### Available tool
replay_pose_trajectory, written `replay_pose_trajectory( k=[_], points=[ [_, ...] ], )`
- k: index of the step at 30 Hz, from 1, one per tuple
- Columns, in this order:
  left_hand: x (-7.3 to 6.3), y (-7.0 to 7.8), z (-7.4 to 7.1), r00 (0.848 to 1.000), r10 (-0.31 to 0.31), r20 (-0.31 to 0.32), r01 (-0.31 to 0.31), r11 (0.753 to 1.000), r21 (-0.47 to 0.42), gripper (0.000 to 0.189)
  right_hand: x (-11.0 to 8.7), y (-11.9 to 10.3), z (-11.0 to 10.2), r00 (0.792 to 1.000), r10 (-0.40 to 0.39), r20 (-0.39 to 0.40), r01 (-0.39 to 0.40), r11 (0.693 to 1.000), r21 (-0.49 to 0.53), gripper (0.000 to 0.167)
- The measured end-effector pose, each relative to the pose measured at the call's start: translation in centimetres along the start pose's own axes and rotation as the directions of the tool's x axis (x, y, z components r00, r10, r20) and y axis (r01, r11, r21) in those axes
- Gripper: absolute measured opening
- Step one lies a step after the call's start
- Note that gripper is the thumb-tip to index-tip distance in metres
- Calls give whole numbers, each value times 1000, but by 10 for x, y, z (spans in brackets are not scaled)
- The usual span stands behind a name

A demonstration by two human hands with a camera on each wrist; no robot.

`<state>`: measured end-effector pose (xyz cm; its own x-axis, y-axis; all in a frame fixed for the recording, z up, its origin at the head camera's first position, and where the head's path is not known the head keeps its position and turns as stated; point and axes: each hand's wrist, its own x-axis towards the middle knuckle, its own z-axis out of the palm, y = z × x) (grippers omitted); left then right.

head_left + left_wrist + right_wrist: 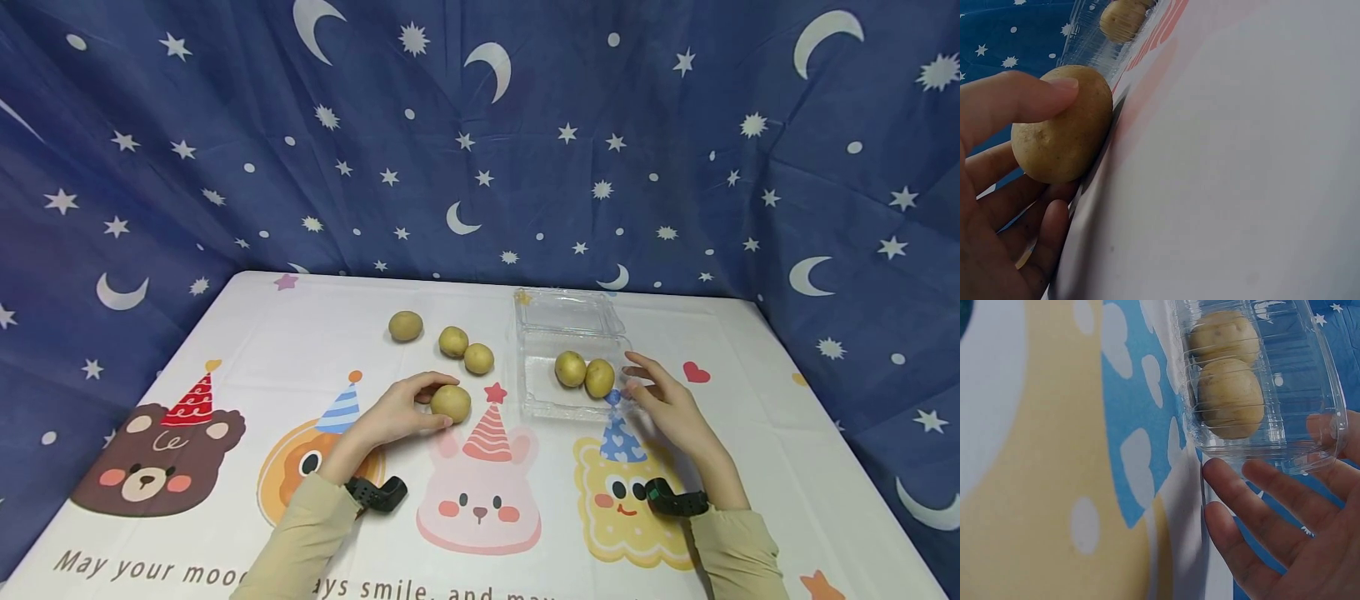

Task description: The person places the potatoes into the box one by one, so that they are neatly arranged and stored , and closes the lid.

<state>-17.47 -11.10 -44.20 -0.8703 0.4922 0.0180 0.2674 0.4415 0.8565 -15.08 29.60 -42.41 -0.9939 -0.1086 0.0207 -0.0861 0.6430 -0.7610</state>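
My left hand (pixel 405 408) grips a potato (pixel 451 403) at the middle of the table, thumb across its near side and fingers behind it. The left wrist view shows this potato (pixel 1063 125) right at the tablecloth. To the right lies an open clear plastic clamshell container (pixel 536 400), its lid (pixel 566 312) folded back. Two potatoes (pixel 570 369) sit side by side in it. My right hand (pixel 671 408) holds the container's right edge. In the right wrist view, the thumb shows through the clear wall (pixel 1297 394) and the other fingers (pixel 1266 512) spread along the outside.
Behind the left hand lie a lone potato (pixel 406 326) and a pair of potatoes, one (pixel 453 342) close against the other (pixel 478 359). A white tablecloth (pixel 315 333) with cartoon prints covers the table. A blue curtain (pixel 420 167) with moons and stars hangs behind.
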Motion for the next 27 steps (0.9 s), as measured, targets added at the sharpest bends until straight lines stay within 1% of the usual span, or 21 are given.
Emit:
replay_pose_trajectory(
  k=[7, 17, 27],
  points=[
    [1, 0, 1, 1000, 6, -20, -5, 1000, 13, 53, 0, -1, 0, 1000, 4, 1, -4, 1000, 5, 52],
    [1, 2, 3, 998, -21, -62, 21, 1000, 2, 49, 1, 1, 1, 1000, -5, -1, 5, 1000, -7, 51],
    [3, 1, 4, 996, -33, -81, 32, 999, -10, 49, 1, 2, 2, 1000, -11, -2, 11, 1000, -12, 51]
  ],
)
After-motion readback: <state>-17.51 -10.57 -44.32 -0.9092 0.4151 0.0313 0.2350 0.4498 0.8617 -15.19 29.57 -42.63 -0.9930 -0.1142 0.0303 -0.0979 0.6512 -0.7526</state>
